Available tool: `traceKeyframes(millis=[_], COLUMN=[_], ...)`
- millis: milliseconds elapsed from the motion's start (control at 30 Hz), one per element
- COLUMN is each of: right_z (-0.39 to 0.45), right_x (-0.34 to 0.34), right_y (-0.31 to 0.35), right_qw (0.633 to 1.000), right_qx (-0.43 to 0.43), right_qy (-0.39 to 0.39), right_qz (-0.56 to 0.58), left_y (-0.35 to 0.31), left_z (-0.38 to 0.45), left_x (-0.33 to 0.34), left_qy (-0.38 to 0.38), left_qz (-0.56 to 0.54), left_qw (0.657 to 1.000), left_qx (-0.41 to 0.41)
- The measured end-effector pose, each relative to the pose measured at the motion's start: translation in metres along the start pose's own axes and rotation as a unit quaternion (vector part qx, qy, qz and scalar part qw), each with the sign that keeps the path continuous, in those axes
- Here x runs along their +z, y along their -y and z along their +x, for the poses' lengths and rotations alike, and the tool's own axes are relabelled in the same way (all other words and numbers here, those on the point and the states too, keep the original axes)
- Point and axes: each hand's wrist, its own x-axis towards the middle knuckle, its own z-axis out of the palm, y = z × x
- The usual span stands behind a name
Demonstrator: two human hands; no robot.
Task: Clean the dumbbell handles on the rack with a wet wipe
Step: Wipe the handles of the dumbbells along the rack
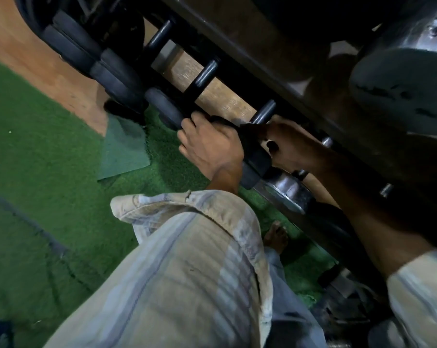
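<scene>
Rack: dark metal rack (282, 79) running slantwise from the top left down to the lower right, with a lower rail carrying a row of dumbbells.
Dumbbells: black dumbbells (117, 79) sit side by side along the lower rail, their round ends toward the floor side; shiny chrome ones (285, 194) lie further along toward the right.
Handles: several dark handles (202, 77) bridge the gap between the rail's two bars, one after another along its length.
Left hand: the left hand (210, 144) rests at the front edge of the rail, its fingers curled closed around the end of a black dumbbell (255, 156); the back of the hand faces the camera.
Right hand: the right hand (290, 144) sits just beside the left, on the far side of the same dumbbell, fingers closed on a handle (264, 113); they are in shadow.
Wet wipe: I cannot tell where it is; something dark shows under the right hand's fingers, too dim to name.
Sleeves: pale striped sleeves (187, 259) cover both arms to below the elbow.
Floor: green turf (42, 151) beneath the rack, with a loose green patch (123, 149) near the rack's foot and bare brown floor (31, 43) beyond.
Foot: a bare foot (276, 236) stands on the turf under the rail.
</scene>
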Motion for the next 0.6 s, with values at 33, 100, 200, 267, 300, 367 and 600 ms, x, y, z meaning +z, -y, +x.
traceKeyframes(millis=[33, 100, 200, 267, 300, 367, 600], right_z=[-0.004, -0.015, -0.022, -0.018, -0.015, -0.011, 0.008], right_x=[-0.001, 0.005, 0.017, 0.02, 0.022, 0.028, 0.019], right_y=[0.005, 0.008, 0.014, 0.017, 0.017, 0.016, 0.018], right_qw=[0.999, 0.994, 0.983, 0.975, 0.972, 0.96, 0.8], right_qx=[-0.01, -0.012, 0.008, 0.024, 0.054, 0.139, 0.351], right_qy=[-0.035, -0.103, -0.157, -0.166, -0.156, -0.116, -0.073], right_qz=[0.012, 0.018, 0.096, 0.143, 0.169, 0.212, 0.482], left_y=[0.0, 0.0, -0.001, -0.001, -0.001, 0.0, -0.001], left_z=[0.0, 0.0, 0.0, 0.0, 0.0, 0.0, 0.0], left_x=[0.0, 0.0, 0.0, 0.0, 0.0, 0.001, 0.0], left_qy=[-0.001, -0.003, -0.005, -0.005, -0.004, 0.0, 0.006], left_qz=[0.0, 0.0, -0.002, 0.0, 0.001, 0.005, 0.018], left_qw=[1.0, 1.0, 1.0, 1.0, 1.0, 1.0, 1.0], left_qx=[0.0, -0.001, -0.003, -0.003, -0.004, -0.005, -0.002])
